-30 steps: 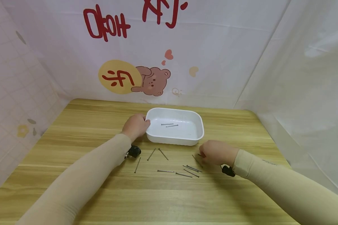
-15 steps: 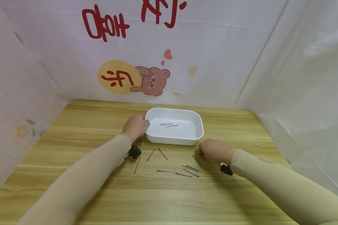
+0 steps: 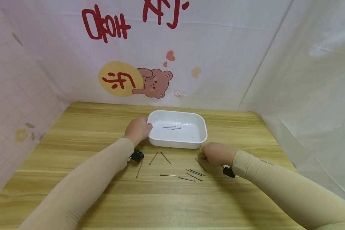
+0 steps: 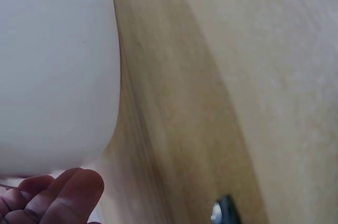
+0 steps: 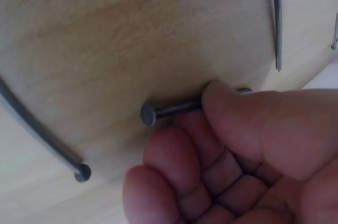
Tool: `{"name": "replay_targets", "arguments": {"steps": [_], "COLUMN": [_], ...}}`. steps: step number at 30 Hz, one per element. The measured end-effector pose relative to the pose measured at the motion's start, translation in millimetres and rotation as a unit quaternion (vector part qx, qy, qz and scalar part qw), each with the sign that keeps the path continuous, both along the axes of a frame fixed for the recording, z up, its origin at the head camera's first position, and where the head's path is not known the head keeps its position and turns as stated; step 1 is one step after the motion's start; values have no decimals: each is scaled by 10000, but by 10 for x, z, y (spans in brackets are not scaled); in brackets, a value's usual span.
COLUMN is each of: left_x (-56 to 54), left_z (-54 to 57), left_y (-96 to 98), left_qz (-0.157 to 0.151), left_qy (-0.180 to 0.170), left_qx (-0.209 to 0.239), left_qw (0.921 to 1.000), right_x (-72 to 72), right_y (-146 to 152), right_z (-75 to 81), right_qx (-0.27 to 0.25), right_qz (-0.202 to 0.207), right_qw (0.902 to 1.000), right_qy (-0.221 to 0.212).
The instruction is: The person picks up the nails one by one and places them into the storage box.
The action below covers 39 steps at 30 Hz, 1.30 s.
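A white plastic tray (image 3: 178, 144) stands near the back of the table, with two nails (image 3: 174, 128) lying in it. My left hand (image 3: 138, 130) grips the tray's left end, the thumb over its rim. In the left wrist view, fingertips (image 4: 71, 195) show at the lower left. To the right of the tray and slightly in front of it, my right hand (image 3: 219, 154) is low over the table. Its thumb and forefinger pinch a nail (image 5: 177, 109), the flat head sticking out past the thumb. The other fingers of that hand curl underneath.
Several loose nails (image 3: 168, 175) lie scattered on the wooden table (image 3: 161, 207) in front of the tray. Another nail (image 5: 278, 28) lies close to my right hand. A white printed curtain (image 3: 212, 89) hangs behind the table, with more sheeting on both sides.
My right hand has shifted slightly left and up, staying low by the nails. The left hand keeps hold of the tray. The whole head view has drifted a little.
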<state>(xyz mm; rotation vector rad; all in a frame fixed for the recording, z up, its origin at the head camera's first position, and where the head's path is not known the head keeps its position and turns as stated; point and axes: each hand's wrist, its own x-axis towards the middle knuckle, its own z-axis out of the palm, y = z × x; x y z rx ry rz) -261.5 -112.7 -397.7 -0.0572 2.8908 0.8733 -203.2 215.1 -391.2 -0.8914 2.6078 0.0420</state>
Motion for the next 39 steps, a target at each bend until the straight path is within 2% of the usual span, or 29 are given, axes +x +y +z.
{"name": "replay_targets", "arguments": {"steps": [11,28,39], "left_x": [11,36,36], "left_z": [17,66,59], "left_y": [7,20,32], "left_qz": [3,-6,39], "left_qy": [19,-22,-16], "left_qx": [-44,-216,-246], "left_qw": [10000,9998,9997], "right_x": [31,49,24], "right_y": [-18,10,-15], "right_z": [41,12,16], "right_qx": [-55,22,-66], "right_qz": [77,116,250], "right_qw": [9999,9998,9996], "right_qy": [69,155,-147]}}
